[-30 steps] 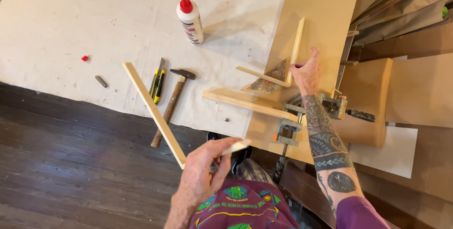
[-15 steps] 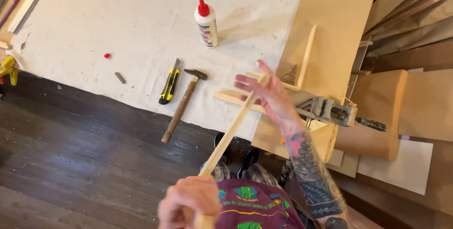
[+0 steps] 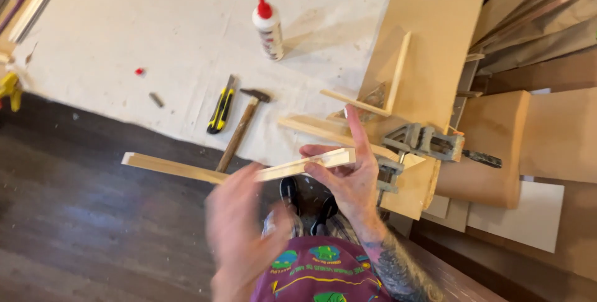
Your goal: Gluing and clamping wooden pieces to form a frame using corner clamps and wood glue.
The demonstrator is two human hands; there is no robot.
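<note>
I hold a long pale wooden strip (image 3: 180,167) level over the dark floor. My right hand (image 3: 348,181) grips its right end, thumb and fingers around it and the index finger pointing up. My left hand (image 3: 242,227) is blurred with motion at the strip's middle, and its grip cannot be made out. Just beyond my right hand a grey metal corner clamp (image 3: 415,140) holds two other wooden strips (image 3: 390,87) at a right angle on a brown board (image 3: 435,22).
On the white cloth (image 3: 155,22) lie a hammer (image 3: 241,131), a yellow-black utility knife (image 3: 220,110), a red-capped glue bottle (image 3: 268,21), a small red cap (image 3: 139,71) and a small dark piece (image 3: 156,99). Brown boards (image 3: 553,134) are stacked at the right.
The strip has swung from steeply upright to level. My right hand left the clamped frame and took the strip's right end. My left hand moved up along it.
</note>
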